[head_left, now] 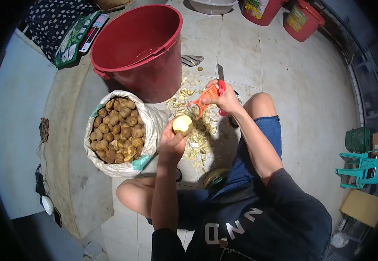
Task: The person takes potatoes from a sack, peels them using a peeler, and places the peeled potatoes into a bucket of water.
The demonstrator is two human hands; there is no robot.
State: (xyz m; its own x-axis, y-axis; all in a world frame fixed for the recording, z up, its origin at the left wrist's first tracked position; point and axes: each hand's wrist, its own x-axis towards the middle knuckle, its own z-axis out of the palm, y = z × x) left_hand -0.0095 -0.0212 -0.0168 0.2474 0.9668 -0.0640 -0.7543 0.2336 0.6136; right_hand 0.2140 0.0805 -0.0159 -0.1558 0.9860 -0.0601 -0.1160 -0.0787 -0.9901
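Low in front of me, my left hand holds a partly peeled potato, its pale flesh showing on top and brown skin below. My right hand is closed around an orange peeler, whose head is just to the right of the potato. A knife with a red handle is also in my right hand, blade pointing away from me. Potato peelings lie scattered on the floor beneath my hands. At the left, a white sack stands open, full of brown potatoes.
A large red bucket stands beyond the sack. At the far side are a pale basin and two smaller red buckets. A scale lies at the upper left. Teal stools and a cardboard box are at the right.
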